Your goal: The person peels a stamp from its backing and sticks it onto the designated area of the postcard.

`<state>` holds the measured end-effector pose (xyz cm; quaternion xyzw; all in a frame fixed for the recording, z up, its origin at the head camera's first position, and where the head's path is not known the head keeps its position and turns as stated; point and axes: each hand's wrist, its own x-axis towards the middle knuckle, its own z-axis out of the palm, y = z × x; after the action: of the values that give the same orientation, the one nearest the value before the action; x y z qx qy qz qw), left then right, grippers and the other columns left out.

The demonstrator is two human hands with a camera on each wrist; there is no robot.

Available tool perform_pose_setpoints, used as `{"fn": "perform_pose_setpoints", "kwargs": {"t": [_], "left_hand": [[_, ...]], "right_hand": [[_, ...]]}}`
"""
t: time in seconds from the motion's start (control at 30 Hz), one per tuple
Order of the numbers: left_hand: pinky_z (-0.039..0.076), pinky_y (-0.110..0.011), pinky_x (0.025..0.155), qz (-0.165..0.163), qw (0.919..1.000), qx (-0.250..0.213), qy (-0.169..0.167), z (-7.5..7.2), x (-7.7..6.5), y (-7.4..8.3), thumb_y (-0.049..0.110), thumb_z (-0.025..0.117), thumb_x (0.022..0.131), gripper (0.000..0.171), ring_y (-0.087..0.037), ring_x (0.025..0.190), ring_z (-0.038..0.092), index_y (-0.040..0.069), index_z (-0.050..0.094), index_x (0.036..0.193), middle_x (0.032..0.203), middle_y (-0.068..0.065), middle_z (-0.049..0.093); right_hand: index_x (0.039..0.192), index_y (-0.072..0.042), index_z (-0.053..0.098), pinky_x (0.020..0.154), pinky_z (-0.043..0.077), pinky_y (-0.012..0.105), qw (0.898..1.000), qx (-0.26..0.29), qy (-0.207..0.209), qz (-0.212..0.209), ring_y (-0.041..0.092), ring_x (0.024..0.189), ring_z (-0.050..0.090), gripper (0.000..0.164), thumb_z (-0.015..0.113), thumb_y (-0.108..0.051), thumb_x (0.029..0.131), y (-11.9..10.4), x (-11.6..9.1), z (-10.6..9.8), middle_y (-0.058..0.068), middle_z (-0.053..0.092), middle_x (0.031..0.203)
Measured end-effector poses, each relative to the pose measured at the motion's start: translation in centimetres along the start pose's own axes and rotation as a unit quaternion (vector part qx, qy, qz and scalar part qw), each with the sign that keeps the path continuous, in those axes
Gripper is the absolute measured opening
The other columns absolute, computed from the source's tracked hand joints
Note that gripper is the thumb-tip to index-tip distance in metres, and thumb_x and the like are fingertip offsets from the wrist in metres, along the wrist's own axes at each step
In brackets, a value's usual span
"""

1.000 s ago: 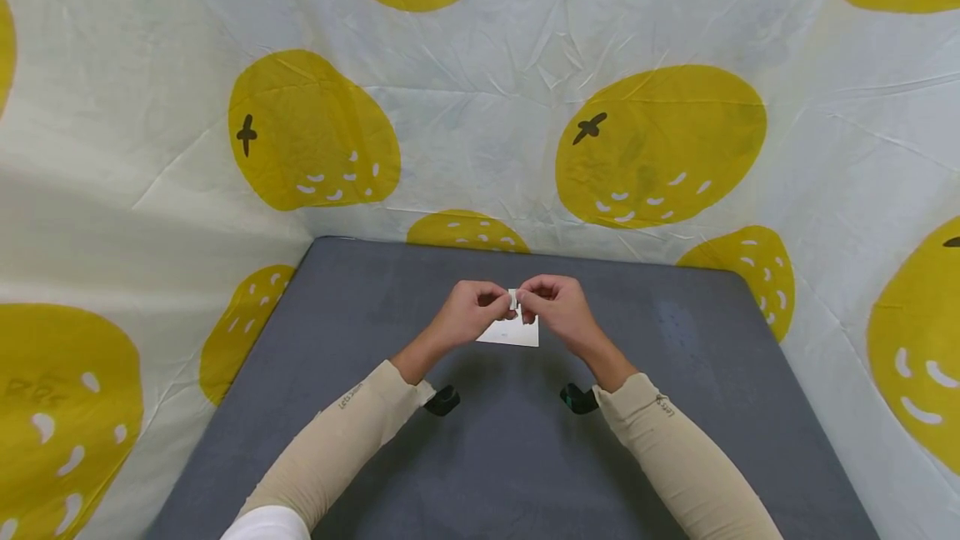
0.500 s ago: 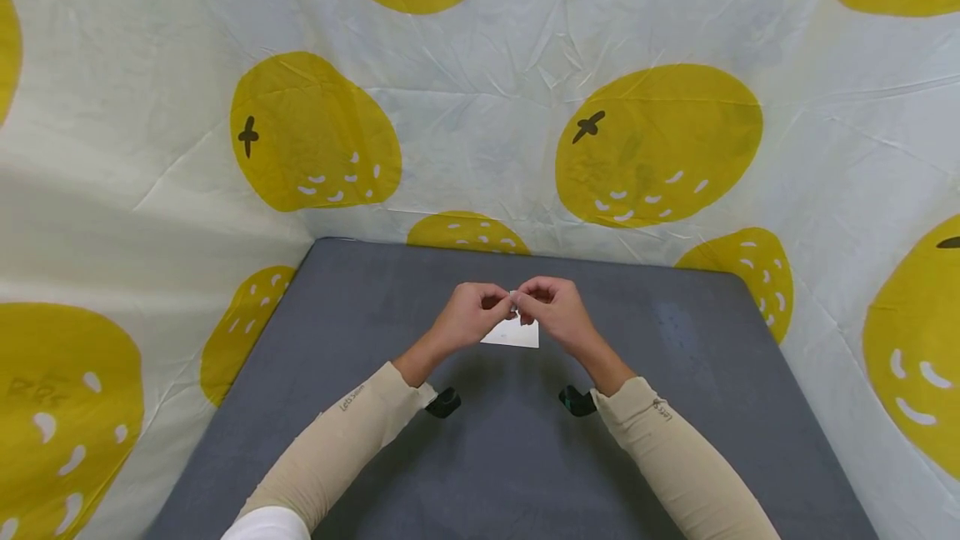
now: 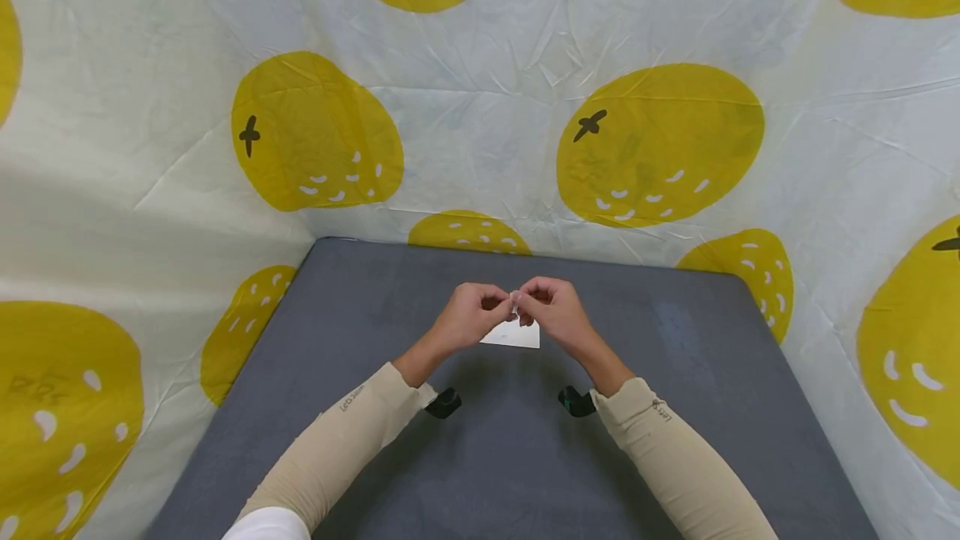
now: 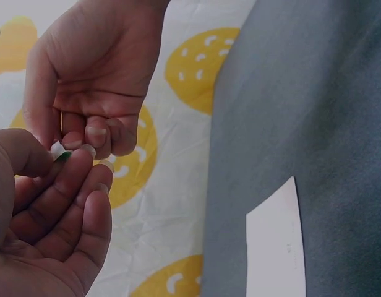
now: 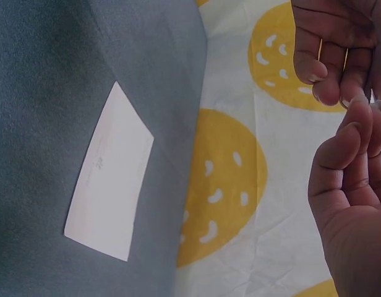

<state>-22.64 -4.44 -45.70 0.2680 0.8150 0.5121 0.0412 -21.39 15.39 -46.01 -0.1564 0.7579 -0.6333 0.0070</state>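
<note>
In the head view my left hand (image 3: 467, 313) and right hand (image 3: 557, 308) meet fingertip to fingertip above the table. Between them is a tiny whitish piece (image 3: 514, 307), mostly covered by the fingers. The left wrist view shows it as a white bit (image 4: 57, 149) with a green part (image 4: 64, 156), pinched between my left thumb and forefinger. My right thumb and forefinger pinch it from the other side. A whitish corner (image 5: 380, 104) shows in the right wrist view; its kind is too small to tell. Below lies a white sheet of paper (image 3: 517, 336), partly hidden by the hands.
The dark grey table (image 3: 480, 457) reaches back to a pale curtain (image 3: 480, 148) printed with yellow fruit. Faint marks show on the paper (image 5: 110, 179). Black wrist cameras (image 3: 444, 402) hang below both sleeves.
A second ago more of the white piece stood out between the hands. The right fingertips have since moved slightly left against the left ones, covering most of it.
</note>
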Motion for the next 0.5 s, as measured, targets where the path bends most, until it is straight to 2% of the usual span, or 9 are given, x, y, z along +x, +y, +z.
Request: {"fn": "perform_pose_setpoints", "kwargs": {"t": [0.07, 0.2, 0.37, 0.5], "left_hand": [[0.057, -0.025, 0.074, -0.002, 1.0000, -0.009, 0.000, 0.0, 0.1, -0.1, 0.020, 0.062, 0.104, 0.023, -0.009, 0.081, 0.073, 0.009, 0.082, 0.102, 0.096, -0.007, 0.081], [0.058, -0.025, 0.077, -0.011, 0.9992, -0.038, -0.004, -0.1, 0.2, -0.3, 0.017, 0.061, 0.104, 0.023, -0.011, 0.083, 0.075, 0.007, 0.081, 0.100, 0.095, -0.009, 0.081], [0.057, -0.027, 0.079, -0.033, 0.9975, -0.062, -0.005, -0.3, 0.6, -0.1, 0.017, 0.061, 0.104, 0.023, -0.012, 0.084, 0.075, 0.005, 0.081, 0.100, 0.094, -0.011, 0.081], [0.060, -0.029, 0.082, -0.035, 0.9973, -0.064, -0.006, -0.3, 0.9, 0.2, 0.017, 0.062, 0.104, 0.023, -0.021, 0.088, 0.076, 0.004, 0.081, 0.102, 0.095, -0.013, 0.081]], "right_hand": [[0.094, 0.011, 0.069, 0.067, 0.058, 0.029, 1.000, -0.012, 0.002, -0.002, 0.014, 0.064, 0.064, 0.023, 0.067, -0.011, 0.102, 0.0, 0.0, -0.1, 0.024, 0.067, 0.080], [0.094, 0.010, 0.070, 0.067, 0.058, 0.030, 1.000, -0.027, 0.002, -0.005, 0.017, 0.064, 0.064, 0.024, 0.066, -0.012, 0.102, 0.0, 0.1, -0.3, 0.015, 0.067, 0.075], [0.094, 0.008, 0.071, 0.065, 0.057, 0.030, 1.000, -0.016, 0.001, 0.008, 0.019, 0.063, 0.065, 0.021, 0.067, -0.012, 0.102, 0.0, 0.5, -1.1, 0.016, 0.066, 0.074], [0.095, 0.008, 0.071, 0.065, 0.058, 0.030, 1.000, -0.009, -0.006, 0.016, 0.018, 0.063, 0.064, 0.022, 0.067, -0.012, 0.102, -0.1, 0.7, -1.7, 0.018, 0.066, 0.073]]}}
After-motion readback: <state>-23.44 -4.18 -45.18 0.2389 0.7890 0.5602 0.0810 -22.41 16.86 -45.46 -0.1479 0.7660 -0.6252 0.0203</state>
